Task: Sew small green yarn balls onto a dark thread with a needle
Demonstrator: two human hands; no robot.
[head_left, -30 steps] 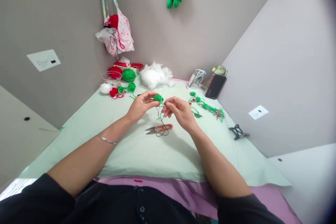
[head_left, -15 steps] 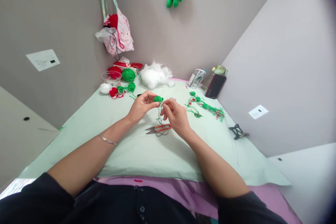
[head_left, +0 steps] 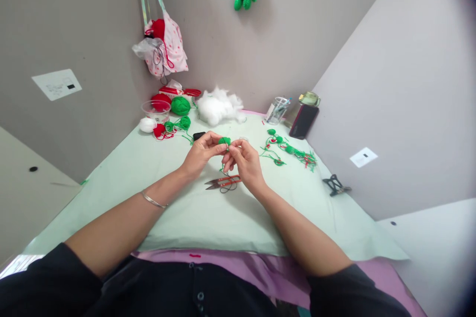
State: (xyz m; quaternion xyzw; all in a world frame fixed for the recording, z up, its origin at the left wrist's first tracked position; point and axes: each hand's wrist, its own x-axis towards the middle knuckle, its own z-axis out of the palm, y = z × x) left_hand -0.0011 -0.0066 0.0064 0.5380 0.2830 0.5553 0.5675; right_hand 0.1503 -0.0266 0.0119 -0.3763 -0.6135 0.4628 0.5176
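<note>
Between my fingertips, above the pale green cloth, is a small green crocheted piece. My left hand pinches it from the left, thumb below and forefinger above. My right hand is closed with thumb and forefinger pressed together at the piece's right edge; whether a needle or hook is in that pinch is too small to see. Dark and green yarn ends hang below the fingers. Orange-handled thread snips lie on the cloth beneath, with a loop of dark cord across the handles.
White stuffing, a green yarn ball and a clear bowl stand at the back left. Small green crocheted pieces lie right, near a phone and a pen cup. A black stand sits at the right edge.
My right hand has moved slightly left and in against the green piece, its fingertips now meeting the left thumb. Less of the hanging yarn shows. The camera view has shifted a little.
</note>
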